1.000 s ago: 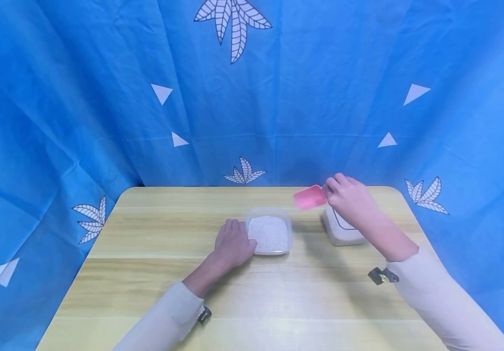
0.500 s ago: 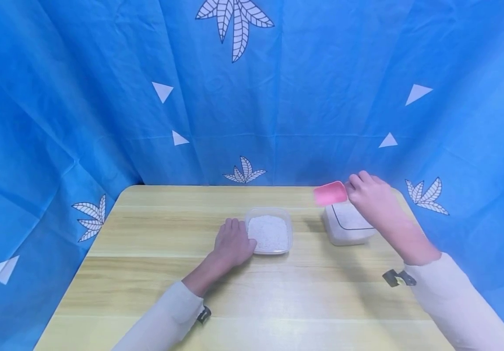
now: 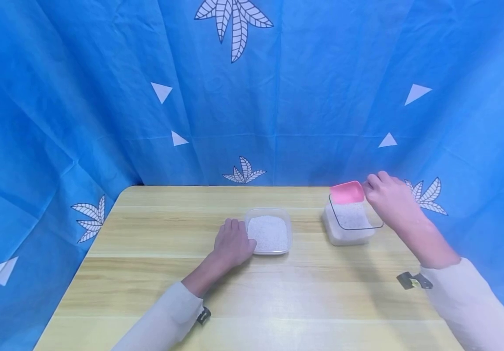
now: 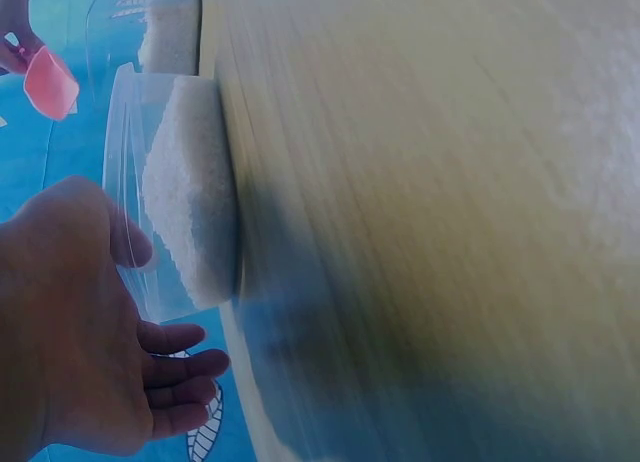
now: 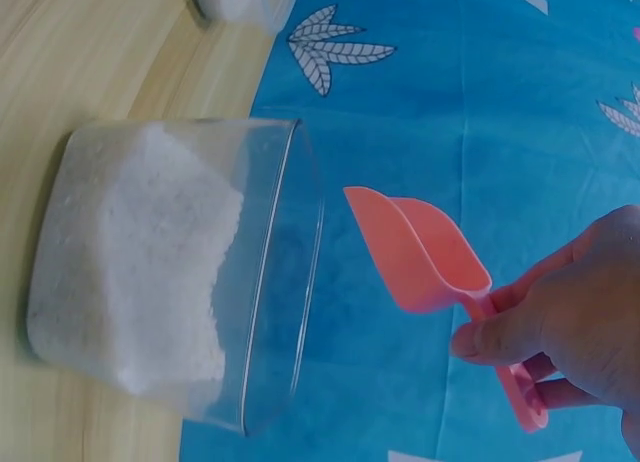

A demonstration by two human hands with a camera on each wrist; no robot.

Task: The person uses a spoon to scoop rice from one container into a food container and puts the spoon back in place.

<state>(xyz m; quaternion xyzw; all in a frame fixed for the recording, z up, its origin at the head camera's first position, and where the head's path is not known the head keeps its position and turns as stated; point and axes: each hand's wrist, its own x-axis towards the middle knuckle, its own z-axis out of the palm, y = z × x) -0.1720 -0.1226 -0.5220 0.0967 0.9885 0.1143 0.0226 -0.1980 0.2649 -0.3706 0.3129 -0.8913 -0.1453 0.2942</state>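
In the head view a shallow clear plastic container [image 3: 268, 211] with white granules stands on the table. My left hand [image 3: 232, 243] rests at its left side. The left wrist view shows the thumb against the container's wall and the other fingers [image 4: 185, 364] loosely extended beside its corner. My right hand [image 3: 390, 199] holds a pink scoop [image 3: 348, 193] by its handle, above a deeper clear container [image 3: 349, 238] partly filled with white granules [image 5: 165, 262]. In the right wrist view the scoop [image 5: 420, 252] is outside that container's rim, apart from it, with no granules visible in it.
Both containers stand on a light wooden table [image 3: 155, 273], a gap between them. Behind the table's far edge hangs a blue curtain [image 3: 322, 97] with leaf and triangle prints. A dark clip-like device [image 3: 414, 281] is at the right sleeve.
The right hand with the scoop has moved right, from between the containers to over the deeper container. The left hand and both containers have stayed in place.
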